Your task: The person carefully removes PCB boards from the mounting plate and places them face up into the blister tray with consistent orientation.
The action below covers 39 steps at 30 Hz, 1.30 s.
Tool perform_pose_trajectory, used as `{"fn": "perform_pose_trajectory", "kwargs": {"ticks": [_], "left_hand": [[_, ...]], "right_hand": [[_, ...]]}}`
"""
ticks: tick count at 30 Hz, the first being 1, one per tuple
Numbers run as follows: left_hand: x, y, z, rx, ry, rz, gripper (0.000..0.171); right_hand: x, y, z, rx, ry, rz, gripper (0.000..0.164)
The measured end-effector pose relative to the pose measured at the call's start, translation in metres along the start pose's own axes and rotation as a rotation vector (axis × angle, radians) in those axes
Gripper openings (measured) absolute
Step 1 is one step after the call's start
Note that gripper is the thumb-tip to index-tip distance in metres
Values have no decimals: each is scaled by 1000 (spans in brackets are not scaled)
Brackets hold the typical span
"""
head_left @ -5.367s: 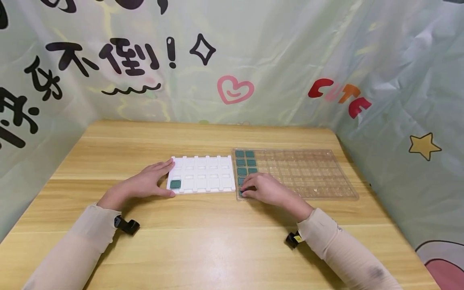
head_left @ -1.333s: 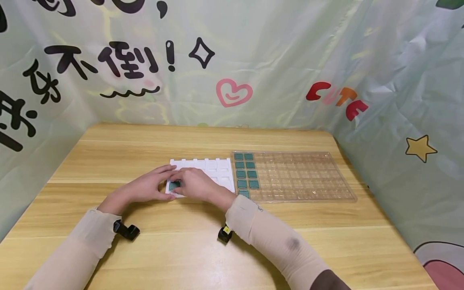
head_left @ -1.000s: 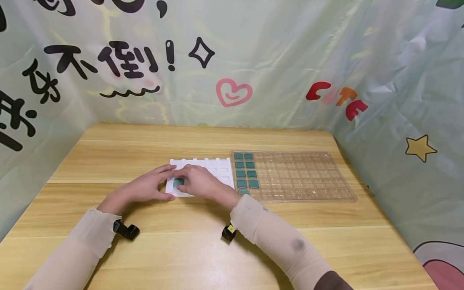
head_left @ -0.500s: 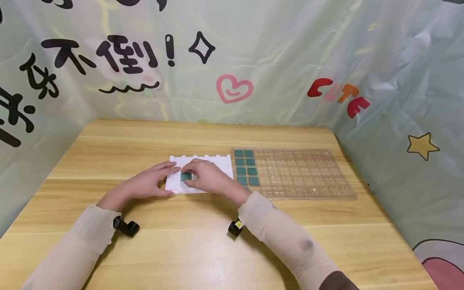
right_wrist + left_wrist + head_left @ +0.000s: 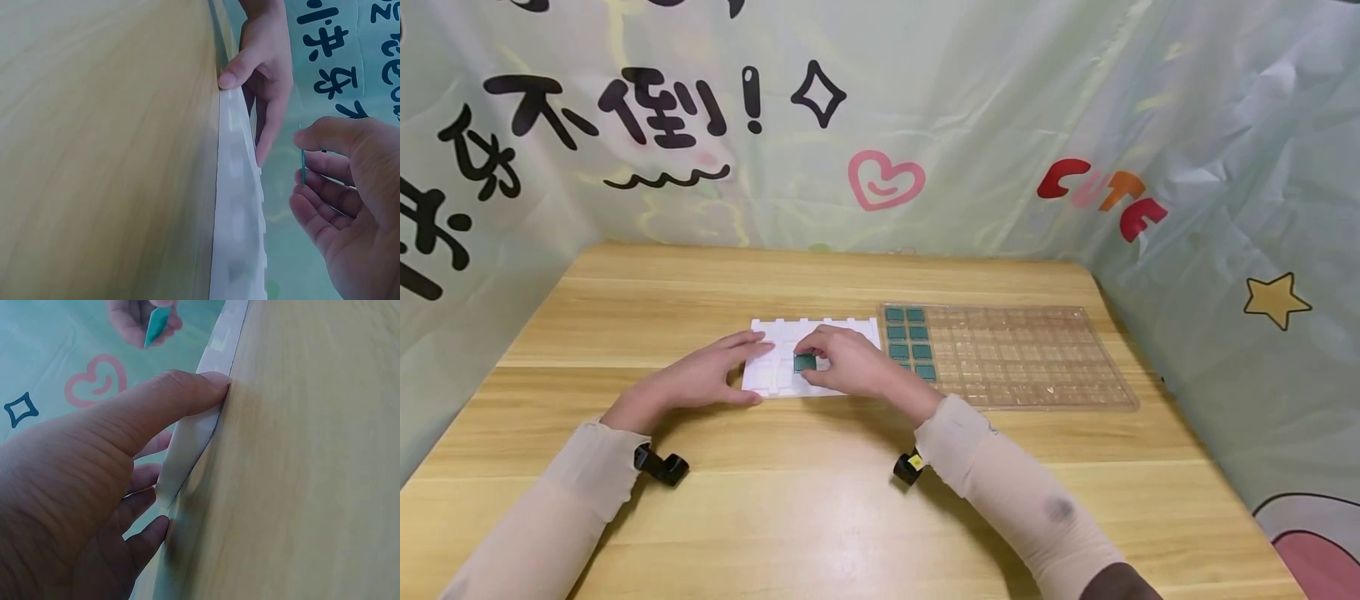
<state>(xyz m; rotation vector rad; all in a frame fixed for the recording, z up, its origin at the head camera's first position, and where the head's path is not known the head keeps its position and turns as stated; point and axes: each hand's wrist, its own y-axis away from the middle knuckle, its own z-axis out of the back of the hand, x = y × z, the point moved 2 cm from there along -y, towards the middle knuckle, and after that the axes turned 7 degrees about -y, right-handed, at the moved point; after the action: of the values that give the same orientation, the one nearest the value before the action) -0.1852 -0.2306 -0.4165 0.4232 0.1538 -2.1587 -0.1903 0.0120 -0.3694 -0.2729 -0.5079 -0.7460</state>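
My left hand [image 5: 703,379] grips the left end of a white pocketed tray [image 5: 763,382], with the thumb on its front edge and the fingers along its far side. Between thumb and fingertips my right hand [image 5: 857,362] pinches a small green circuit board [image 5: 805,363]. In the right wrist view this board [image 5: 304,165] shows edge-on, apart from the white tray [image 5: 236,206]. The left wrist view also shows the pinched board [image 5: 157,326] beyond the left thumb. The right hand hides part of the white tray's right side; the pockets in view hold no boards.
A clear plastic tray [image 5: 1022,350] of many pockets lies right beside the white one. Several green boards [image 5: 919,333] fill its two left columns, partly behind my right hand and wrist. A printed curtain [image 5: 985,108] hangs behind the wooden table [image 5: 805,500].
My right hand went from the clear tray to the white tray, took the board from its front-left pocket, and moved rightward with it. The left hand stayed on the white tray.
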Motion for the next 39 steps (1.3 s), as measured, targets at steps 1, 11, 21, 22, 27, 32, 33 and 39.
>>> {"fn": "perform_pose_trajectory", "kwargs": {"ticks": [1, 11, 21, 22, 27, 32, 33, 39], "left_hand": [[0, 0, 0, 0, 1, 1, 90], [1, -1, -1, 6, 9, 9, 90], [1, -1, -2, 10, 12, 11, 91], [1, -1, -2, 10, 11, 11, 91], [1, -2, -1, 9, 4, 6, 92], [2, -2, -1, 11, -3, -2, 92], [2, -2, -1, 12, -4, -1, 92], [2, -1, -1, 17, -1, 5, 92]], "right_hand": [[-1, 2, 1, 1, 0, 1, 31], [-9, 15, 10, 5, 9, 14, 30], [-17, 27, 16, 7, -11, -11, 31], [-18, 28, 17, 5, -14, -12, 30], [-22, 34, 23, -6, -20, -15, 30], [-27, 41, 27, -11, -19, -29, 31], [-28, 43, 28, -10, -20, -34, 31], [-34, 52, 27, -14, 7, -51, 31]]}}
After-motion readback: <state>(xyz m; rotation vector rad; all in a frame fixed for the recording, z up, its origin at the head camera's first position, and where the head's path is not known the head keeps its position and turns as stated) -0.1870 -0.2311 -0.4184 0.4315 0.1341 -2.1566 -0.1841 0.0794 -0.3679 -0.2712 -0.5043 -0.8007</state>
